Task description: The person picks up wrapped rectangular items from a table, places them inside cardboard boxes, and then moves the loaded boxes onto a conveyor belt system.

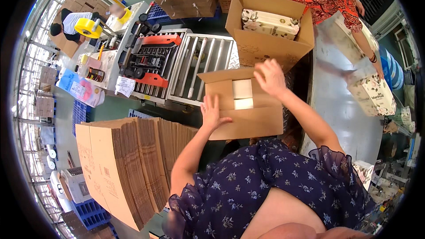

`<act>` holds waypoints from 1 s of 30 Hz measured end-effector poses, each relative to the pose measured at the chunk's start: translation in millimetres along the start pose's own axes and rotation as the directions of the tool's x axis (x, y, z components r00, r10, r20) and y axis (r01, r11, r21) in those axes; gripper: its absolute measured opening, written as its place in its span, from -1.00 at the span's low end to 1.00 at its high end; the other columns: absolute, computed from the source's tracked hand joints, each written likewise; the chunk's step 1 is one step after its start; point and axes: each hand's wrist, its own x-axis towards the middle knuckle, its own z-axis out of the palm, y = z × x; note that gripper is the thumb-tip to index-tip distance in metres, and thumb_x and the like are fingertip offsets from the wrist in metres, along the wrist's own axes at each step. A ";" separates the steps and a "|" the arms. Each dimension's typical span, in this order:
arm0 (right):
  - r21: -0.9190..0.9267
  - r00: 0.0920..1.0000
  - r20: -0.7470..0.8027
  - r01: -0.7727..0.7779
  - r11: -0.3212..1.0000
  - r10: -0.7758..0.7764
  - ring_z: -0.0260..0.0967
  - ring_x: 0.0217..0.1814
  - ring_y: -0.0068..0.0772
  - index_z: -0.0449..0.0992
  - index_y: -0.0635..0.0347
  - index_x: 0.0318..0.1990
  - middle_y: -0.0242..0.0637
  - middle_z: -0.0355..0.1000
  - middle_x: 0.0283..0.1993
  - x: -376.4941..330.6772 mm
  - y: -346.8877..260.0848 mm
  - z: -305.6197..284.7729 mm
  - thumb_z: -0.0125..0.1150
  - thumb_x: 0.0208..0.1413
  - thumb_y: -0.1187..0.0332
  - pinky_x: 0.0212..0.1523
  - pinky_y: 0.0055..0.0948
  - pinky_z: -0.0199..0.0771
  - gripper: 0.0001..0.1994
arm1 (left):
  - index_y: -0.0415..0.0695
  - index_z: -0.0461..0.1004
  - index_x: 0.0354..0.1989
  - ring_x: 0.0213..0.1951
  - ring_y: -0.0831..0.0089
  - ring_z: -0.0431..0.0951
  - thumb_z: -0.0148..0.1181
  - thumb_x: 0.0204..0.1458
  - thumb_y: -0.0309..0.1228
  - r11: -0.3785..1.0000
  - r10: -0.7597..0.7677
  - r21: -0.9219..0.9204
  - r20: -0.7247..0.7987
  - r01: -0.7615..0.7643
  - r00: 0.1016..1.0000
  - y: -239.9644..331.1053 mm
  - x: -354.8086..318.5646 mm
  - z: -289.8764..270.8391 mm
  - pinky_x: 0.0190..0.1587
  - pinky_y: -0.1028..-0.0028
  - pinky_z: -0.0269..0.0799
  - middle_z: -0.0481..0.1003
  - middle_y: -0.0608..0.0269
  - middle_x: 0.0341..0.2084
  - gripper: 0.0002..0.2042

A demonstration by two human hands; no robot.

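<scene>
A brown cardboard carton (245, 125) sits in front of me with its flaps partly folded inward. Something pale (242, 89) shows through the opening in its middle. My left hand (213, 114) lies on the left side of the carton with its fingers spread. Over the far right flap is my right hand (271, 77), slightly blurred, its fingers bent and apart with nothing held. Just beyond stands a taller carton (270, 46), its flaps up, with floral-printed packs (271, 23) inside.
Flattened cartons (128, 168) are stacked at my left. A roller conveyor (206, 62) with a red-sided carton-sealing machine (152, 59) lies beyond. On the right, a co-worker's hand (378, 67) touches a floral pack (369, 95) on a metal table (330, 128).
</scene>
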 end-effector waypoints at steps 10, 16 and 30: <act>0.032 0.974 0.205 0.088 0.996 -0.093 0.21 0.24 -0.01 0.51 0.15 -0.12 -0.17 0.35 0.03 -153.5 35.5 33.9 0.35 -0.07 0.24 0.27 -0.03 0.21 -0.65 | -0.26 -0.25 0.47 0.32 0.04 0.25 0.34 0.06 -0.30 0.559 -0.366 -0.828 -0.190 0.052 0.911 -42.5 33.6 71.5 0.31 0.25 0.22 0.13 -0.18 0.36 -0.05; -0.026 0.764 -0.056 -0.645 0.764 0.643 -0.17 0.51 0.30 0.11 0.21 0.36 0.23 -0.22 0.49 -150.6 30.9 96.2 0.21 0.20 0.11 0.41 0.02 0.00 -0.33 | -0.23 0.16 0.36 0.28 0.08 0.32 0.23 0.16 -0.25 0.717 -0.105 -0.696 -0.152 -0.031 0.983 -55.9 122.3 35.3 0.29 0.28 0.24 0.30 -0.07 0.27 -0.36; -0.070 0.717 -0.010 -0.695 0.715 0.697 -0.04 0.40 0.58 -0.07 0.02 0.49 0.50 -0.35 0.45 152.3 -47.6 304.1 0.11 0.20 -0.09 0.21 0.12 0.30 -0.18 | -0.15 0.18 0.37 0.39 -0.12 0.04 -0.12 0.26 -0.24 0.982 0.103 0.184 -0.376 -0.035 0.921 -318.6 357.1 -81.8 0.41 0.00 -0.05 0.02 -0.07 0.42 -0.48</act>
